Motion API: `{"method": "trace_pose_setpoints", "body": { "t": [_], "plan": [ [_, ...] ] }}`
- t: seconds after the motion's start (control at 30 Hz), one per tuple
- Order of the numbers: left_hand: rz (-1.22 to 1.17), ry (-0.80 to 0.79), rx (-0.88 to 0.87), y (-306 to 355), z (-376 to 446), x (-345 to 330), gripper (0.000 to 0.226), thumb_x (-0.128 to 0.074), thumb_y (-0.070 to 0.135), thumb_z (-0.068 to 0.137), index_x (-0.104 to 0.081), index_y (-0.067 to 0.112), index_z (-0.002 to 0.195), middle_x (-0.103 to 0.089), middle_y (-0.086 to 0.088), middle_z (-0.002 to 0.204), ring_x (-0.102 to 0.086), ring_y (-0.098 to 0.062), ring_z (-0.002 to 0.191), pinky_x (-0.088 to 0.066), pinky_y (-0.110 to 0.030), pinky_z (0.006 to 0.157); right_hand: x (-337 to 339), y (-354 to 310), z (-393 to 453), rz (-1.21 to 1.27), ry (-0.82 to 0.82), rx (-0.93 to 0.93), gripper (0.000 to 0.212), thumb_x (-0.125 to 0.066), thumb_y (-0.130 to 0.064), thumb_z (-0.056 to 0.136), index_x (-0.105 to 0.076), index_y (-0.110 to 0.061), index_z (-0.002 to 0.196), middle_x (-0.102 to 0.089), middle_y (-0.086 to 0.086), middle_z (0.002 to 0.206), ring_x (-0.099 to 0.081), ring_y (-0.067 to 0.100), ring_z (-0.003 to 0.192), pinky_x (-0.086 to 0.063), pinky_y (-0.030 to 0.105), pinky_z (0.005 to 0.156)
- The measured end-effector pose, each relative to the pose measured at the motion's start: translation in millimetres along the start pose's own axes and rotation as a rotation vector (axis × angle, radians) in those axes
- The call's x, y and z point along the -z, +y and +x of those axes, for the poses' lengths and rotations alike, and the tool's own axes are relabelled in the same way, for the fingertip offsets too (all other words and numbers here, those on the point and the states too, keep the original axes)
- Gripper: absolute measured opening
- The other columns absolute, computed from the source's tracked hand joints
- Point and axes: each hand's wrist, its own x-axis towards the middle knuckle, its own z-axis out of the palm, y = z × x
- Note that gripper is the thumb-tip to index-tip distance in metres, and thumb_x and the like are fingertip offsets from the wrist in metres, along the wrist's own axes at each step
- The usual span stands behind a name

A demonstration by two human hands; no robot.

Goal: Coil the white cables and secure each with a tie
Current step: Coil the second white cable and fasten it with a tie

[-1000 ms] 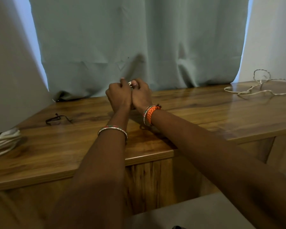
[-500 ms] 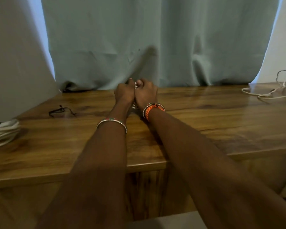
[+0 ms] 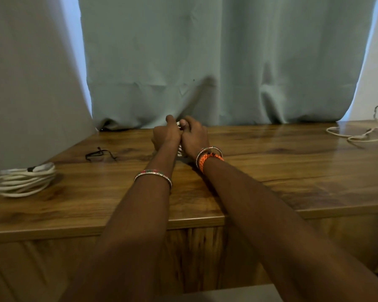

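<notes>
Both hands meet at the far middle of the wooden table (image 3: 271, 171), knuckles toward the camera and pressed side by side. The left hand (image 3: 166, 134) has its fingers curled, thumb raised at the top, and the right hand (image 3: 194, 138) is curled the same way just beside it. Between them a small part of a white cable (image 3: 179, 149) shows: a glimpse at the thumbs and a few white strands below, in the gap near the wrists. Both hands appear to grip this cable, though most of it is hidden behind them, so how much of it is coiled cannot be told.

The left wrist wears a thin beaded bangle (image 3: 153, 174); the right wrist wears an orange braided band (image 3: 207, 160) with a silver bangle next to it.

At the near left edge of the table lies a finished coil of white cable (image 3: 22, 182), bound at its far side with a dark tie (image 3: 32, 168). A loose black tie (image 3: 98, 153) rests on the table between that coil and the hands, apart from both. At the far right, a loose uncoiled white cable (image 3: 358, 136) trails across the tabletop toward the edge of view.

A pale grey-green curtain (image 3: 205, 62) hangs behind the table, its hem touching the far edge.
</notes>
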Motion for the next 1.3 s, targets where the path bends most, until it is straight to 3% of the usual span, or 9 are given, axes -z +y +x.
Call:
{"method": "trace_pose_setpoints", "body": {
  "t": [0.17, 0.23, 0.33, 0.43, 0.53, 0.63, 0.73, 0.9, 1.3],
  "plan": [
    [0.01, 0.023, -0.03, 7, 3, 9, 0.034, -0.053, 0.028, 0.084, -0.065, -0.001, 0.096, -0.067, -0.016, 0.103, -0.062, -0.034, 0.097, -0.047, -0.03, 0.073, -2, -3, -2, 0.012, -0.003, 0.046, 0.027, -0.04, -0.02, 0.099, -0.048, -0.022, 0.073, -0.057, 0.004, 0.076, -0.051, 0.019, 0.071, -0.034, 0.028, 0.062],
    [0.019, 0.027, -0.064, 14, 5, 16, 0.037, -0.053, 0.029, 0.081, -0.065, -0.002, 0.098, -0.068, -0.017, 0.103, -0.063, -0.035, 0.098, -0.052, -0.036, 0.081, -4, -3, -2, 0.013, -0.043, 0.028, 0.028, -0.037, -0.036, 0.099, -0.053, -0.024, 0.079, -0.062, 0.002, 0.083, -0.056, 0.02, 0.079, -0.041, 0.032, 0.067],
    [0.005, 0.092, -0.119, 31, 14, 39, 0.042, -0.055, 0.029, 0.082, -0.062, -0.001, 0.111, -0.065, -0.017, 0.114, -0.06, -0.034, 0.107, -0.049, -0.034, 0.087, -8, -9, 3, 0.186, -0.033, -0.155, 0.054, -0.029, -0.065, 0.087, -0.063, -0.024, 0.091, -0.069, 0.003, 0.095, -0.062, 0.024, 0.09, -0.047, 0.038, 0.08],
    [0.053, 0.229, -0.196, 41, 33, 87, 0.048, -0.054, 0.036, 0.079, -0.064, -0.001, 0.108, -0.067, -0.018, 0.11, -0.062, -0.034, 0.104, -0.051, -0.036, 0.086, -14, -12, 8, 0.235, -0.113, -0.277, 0.03, -0.04, -0.036, 0.096, -0.059, -0.02, 0.079, -0.066, 0.008, 0.082, -0.058, 0.023, 0.076, -0.046, 0.035, 0.07],
    [0.02, 0.396, -0.254, 40, 64, 141, 0.067, -0.046, 0.048, 0.06, -0.066, -0.001, 0.101, -0.069, -0.022, 0.101, -0.065, -0.038, 0.094, -0.055, -0.043, 0.082, -35, -22, 1, 0.119, -0.349, -0.209, 0.02, -0.046, -0.015, 0.095, -0.065, -0.008, 0.093, -0.066, 0.008, 0.082, -0.059, 0.021, 0.078, -0.046, 0.031, 0.066],
    [-0.04, 0.502, -0.252, 36, 97, 175, 0.07, -0.041, 0.051, 0.05, -0.068, 0.0, 0.09, -0.071, -0.02, 0.092, -0.067, -0.038, 0.088, -0.057, -0.047, 0.077, -72, -39, 0, -0.106, -0.528, -0.057, 0.026, -0.054, -0.023, 0.093, -0.069, -0.005, 0.105, -0.069, 0.012, 0.1, -0.061, 0.022, 0.091, -0.044, 0.029, 0.077],
    [-0.069, 0.516, -0.239, 41, 95, 189, 0.066, -0.043, 0.049, 0.052, -0.069, 0.001, 0.088, -0.071, -0.019, 0.09, -0.067, -0.038, 0.088, -0.057, -0.046, 0.076, -108, -52, 5, -0.273, -0.645, -0.029, 0.033, -0.06, -0.038, 0.088, -0.071, -0.008, 0.097, -0.068, 0.008, 0.089, -0.061, 0.019, 0.08, -0.043, 0.025, 0.067],
    [-0.099, 0.536, -0.254, 47, 93, 205, 0.059, -0.045, 0.044, 0.056, -0.069, 0.0, 0.086, -0.071, -0.018, 0.088, -0.068, -0.036, 0.084, -0.057, -0.046, 0.073, -147, -46, 14, -0.389, -0.56, -0.011, 0.019, -0.065, -0.02, 0.079, -0.066, -0.009, 0.094, -0.067, 0.012, 0.102, -0.063, 0.025, 0.091, -0.045, 0.028, 0.07],
    [-0.138, 0.575, -0.289, 40, 86, 193, 0.038, -0.05, 0.031, 0.071, -0.068, -0.002, 0.073, -0.07, -0.016, 0.074, -0.067, -0.035, 0.074, -0.057, -0.044, 0.066, -127, -37, 9, -0.623, -0.405, 0.163, 0.021, -0.047, -0.02, 0.093, -0.059, -0.007, 0.104, -0.06, 0.015, 0.114, -0.058, 0.032, 0.102, -0.042, 0.033, 0.075]
  ]
}}
